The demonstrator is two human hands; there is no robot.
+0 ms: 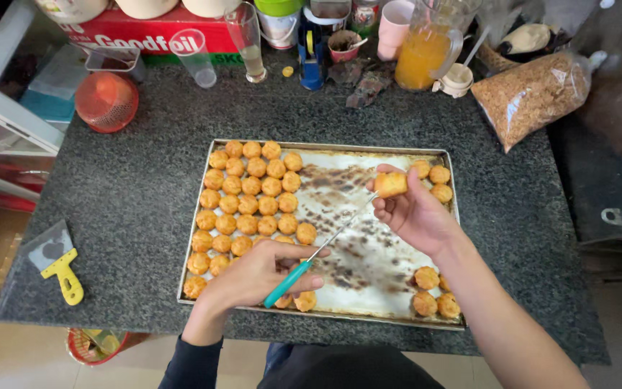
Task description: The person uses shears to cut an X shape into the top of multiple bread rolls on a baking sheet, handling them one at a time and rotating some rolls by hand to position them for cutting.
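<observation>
Over the tray's (203, 216) right half, my right hand (415, 212) pinches a light, crumbly pastry (390, 184) by its sides; my left hand (260, 274) grips the thin pick (318, 252).

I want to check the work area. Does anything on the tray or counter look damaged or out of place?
The baking tray lining is scorched with dark brown patches across its bare middle. The left hand holds a teal-handled tool; the right hand holds one pastry. A yellow scraper lies near the counter edge.
</observation>
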